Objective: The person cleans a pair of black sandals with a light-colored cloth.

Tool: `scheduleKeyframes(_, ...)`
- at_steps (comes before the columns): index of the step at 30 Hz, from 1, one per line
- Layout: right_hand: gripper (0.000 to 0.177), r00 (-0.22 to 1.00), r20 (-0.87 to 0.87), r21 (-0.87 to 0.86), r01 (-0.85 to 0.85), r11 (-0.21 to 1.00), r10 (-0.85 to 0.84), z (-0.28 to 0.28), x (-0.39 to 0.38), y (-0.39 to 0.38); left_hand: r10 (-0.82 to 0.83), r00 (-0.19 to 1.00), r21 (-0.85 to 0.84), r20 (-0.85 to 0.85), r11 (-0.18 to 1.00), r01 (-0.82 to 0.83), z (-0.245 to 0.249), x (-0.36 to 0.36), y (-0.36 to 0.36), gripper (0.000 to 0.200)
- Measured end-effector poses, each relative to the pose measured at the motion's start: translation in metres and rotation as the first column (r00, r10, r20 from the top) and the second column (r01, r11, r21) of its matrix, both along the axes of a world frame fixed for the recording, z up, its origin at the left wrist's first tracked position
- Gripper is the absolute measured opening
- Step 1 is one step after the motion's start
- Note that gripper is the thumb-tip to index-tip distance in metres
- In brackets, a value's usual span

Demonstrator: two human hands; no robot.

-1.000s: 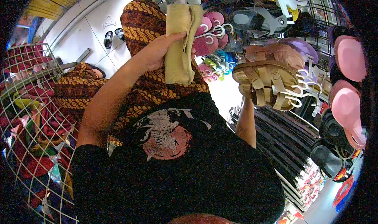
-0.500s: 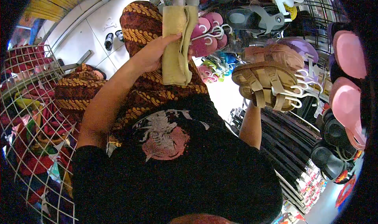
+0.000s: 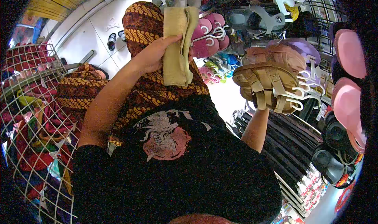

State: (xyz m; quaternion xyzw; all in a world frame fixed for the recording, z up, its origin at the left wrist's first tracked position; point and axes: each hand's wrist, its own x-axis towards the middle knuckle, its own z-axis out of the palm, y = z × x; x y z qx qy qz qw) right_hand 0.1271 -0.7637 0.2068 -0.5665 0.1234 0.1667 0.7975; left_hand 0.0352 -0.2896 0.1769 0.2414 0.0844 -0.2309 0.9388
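My left hand (image 3: 157, 53) is closed around a folded beige cloth (image 3: 174, 68), its edges seen from the side. The cloth stands upright over my patterned brown trousers (image 3: 143, 23). My right forearm (image 3: 256, 129) reaches up behind a brown strapped sandal (image 3: 271, 82) on a white hanger (image 3: 297, 94). The sandal covers my right hand, so its fingers and whatever they may touch cannot be seen. A second, reddish-brown sandal (image 3: 285, 57) hangs just behind.
A wire basket (image 3: 29, 117) with colourful fabric stands at the left. Pink sandals (image 3: 350, 53) and black sandals (image 3: 328, 167) hang at the right. Pink slippers (image 3: 206, 47) and grey-black sandals (image 3: 252, 19) fill the rack ahead. A small pair of shoes (image 3: 112, 41) lies on the white tiles.
My right forearm has shifted slightly to the right behind the brown sandal. My left hand keeps the same hold on the folded cloth.
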Motion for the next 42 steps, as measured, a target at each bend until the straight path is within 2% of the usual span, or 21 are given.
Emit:
scheduleKeyframes(13, 0.067, 1.0, 0.002, 0.057, -0.026, 0.998, 0.026, 0.019, -0.012, -0.015, -0.024, 0.999, -0.104, 0.041, 0.994, 0.028, -0.004, 0.001, -0.003, 0.039)
scheduleKeyframes(16, 0.067, 1.0, -0.001, 0.061, -0.025, 0.998, 0.025, 0.019, -0.017, -0.015, -0.006, 1.0, -0.05, 0.02, 0.999, 0.007, -0.001, 0.001, -0.002, 0.039)
scheduleKeyframes(19, 0.066, 1.0, -0.004, 0.067, -0.025, 0.997, 0.025, 0.018, -0.023, -0.013, -0.007, 0.999, -0.071, -0.042, 0.997, 0.004, 0.004, -0.001, 0.0, 0.039)
scheduleKeyframes(25, 0.066, 0.999, -0.004, 0.099, -0.049, 0.994, 0.05, 0.009, -0.028, 0.0, -0.012, 1.0, -0.018, -0.004, 1.0, 0.012, 0.007, -0.003, 0.005, 0.041)
scheduleKeyframes(31, 0.065, 0.997, 0.001, 0.117, -0.074, 0.99, 0.075, 0.008, -0.024, 0.007, -0.01, 1.0, -0.058, -0.014, 0.998, 0.009, 0.01, -0.004, 0.007, 0.041)
scheduleKeyframes(39, 0.064, 0.996, 0.007, 0.145, -0.087, 0.986, 0.087, 0.011, -0.026, -0.005, -0.009, 0.999, -0.002, -0.032, 1.0, 0.009, 0.008, -0.002, 0.005, 0.042)
scheduleKeyframes(42, 0.064, 0.999, -0.034, 0.045, -0.023, 0.999, 0.024, 0.01, -0.024, -0.024, -0.008, 1.0, -0.014, -0.019, 1.0, 0.008, 0.004, 0.0, 0.003, 0.042)
